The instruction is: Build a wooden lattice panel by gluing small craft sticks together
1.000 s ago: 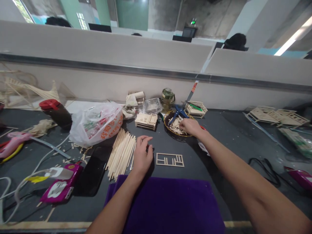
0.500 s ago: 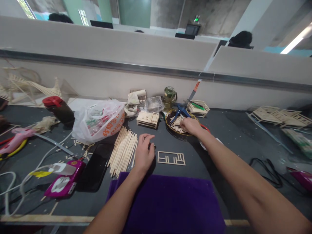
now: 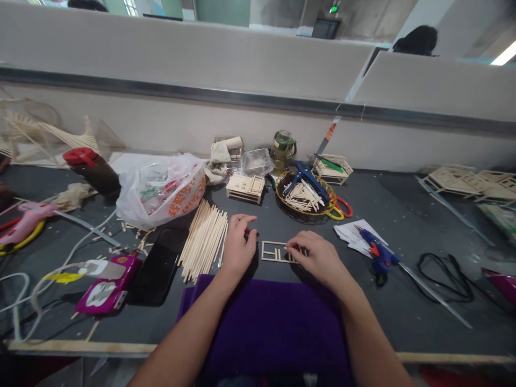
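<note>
A small rectangular frame of thin wooden sticks [image 3: 271,260], with short pieces inside it, lies flat on the dark table. Over its right part is my right hand [image 3: 316,255], thumb and forefinger pinched together; what they hold, if anything, is too small to make out. My left hand [image 3: 241,242] rests left of the frame, its fingers loosely bent and thumb apart from the forefinger, holding nothing. Beside it on the left is a pile of long wooden sticks [image 3: 203,242]. A yellow-rimmed basket [image 3: 282,201] behind my right hand holds short stick pieces and blue-handled cutters [image 3: 312,180].
A purple cloth [image 3: 278,328] covers the near edge. On the left are a black phone [image 3: 159,269], a plastic bag [image 3: 161,193] and a red-lidded bottle [image 3: 92,172]. A blue glue gun [image 3: 379,250] lies right. Small wooden models [image 3: 245,188] stand behind.
My right hand has come from the basket of short pieces, down and toward me, to the wooden frame. My left hand has stayed about where it was. The view has tilted slightly downward.
</note>
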`<state>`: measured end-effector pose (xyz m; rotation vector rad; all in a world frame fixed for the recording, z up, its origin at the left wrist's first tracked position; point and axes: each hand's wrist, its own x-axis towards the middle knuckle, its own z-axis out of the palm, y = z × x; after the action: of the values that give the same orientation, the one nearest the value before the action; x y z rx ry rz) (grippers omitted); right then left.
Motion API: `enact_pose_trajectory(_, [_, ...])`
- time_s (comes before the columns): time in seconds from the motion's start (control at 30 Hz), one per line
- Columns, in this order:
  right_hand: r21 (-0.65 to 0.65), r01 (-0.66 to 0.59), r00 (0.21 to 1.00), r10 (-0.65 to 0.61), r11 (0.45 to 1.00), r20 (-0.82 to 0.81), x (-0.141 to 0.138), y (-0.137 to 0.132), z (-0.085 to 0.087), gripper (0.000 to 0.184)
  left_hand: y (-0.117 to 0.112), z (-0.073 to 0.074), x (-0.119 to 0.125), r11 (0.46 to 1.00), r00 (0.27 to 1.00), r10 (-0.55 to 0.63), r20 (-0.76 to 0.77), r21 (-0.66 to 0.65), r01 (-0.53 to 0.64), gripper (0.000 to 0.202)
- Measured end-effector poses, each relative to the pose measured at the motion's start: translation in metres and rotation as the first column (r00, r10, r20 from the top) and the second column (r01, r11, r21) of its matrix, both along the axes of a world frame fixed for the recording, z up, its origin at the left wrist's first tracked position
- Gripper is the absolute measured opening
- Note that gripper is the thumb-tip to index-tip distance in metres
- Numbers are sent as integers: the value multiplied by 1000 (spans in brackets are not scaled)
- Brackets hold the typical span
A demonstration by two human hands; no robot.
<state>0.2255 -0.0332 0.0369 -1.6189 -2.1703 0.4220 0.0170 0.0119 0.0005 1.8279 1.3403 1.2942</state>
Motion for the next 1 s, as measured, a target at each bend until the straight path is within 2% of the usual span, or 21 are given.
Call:
enact_pose_trajectory(0.17, [-5, 16, 999, -16, 1000, 37, -4, -3, -19, 16, 1, -2, 2, 1000, 1000, -23, -20, -4, 22, 32])
enact_pose_trajectory(0.4, [32, -9, 995, 6, 999, 103, 1, 1, -32, 19, -4, -1, 4, 997, 995, -77, -67, -28, 75, 27])
enact_pose_trajectory(0.53, [42, -19, 993, 14, 999, 116, 1, 0, -33, 19, -6, 0, 6, 993, 989, -115, -89, -29, 113, 25])
enact_pose_trajectory(1.0, [16, -35, 988, 32, 999, 152, 0, -1, -29, 21, -5, 2, 6, 992, 985, -120, -121, -47, 115, 25])
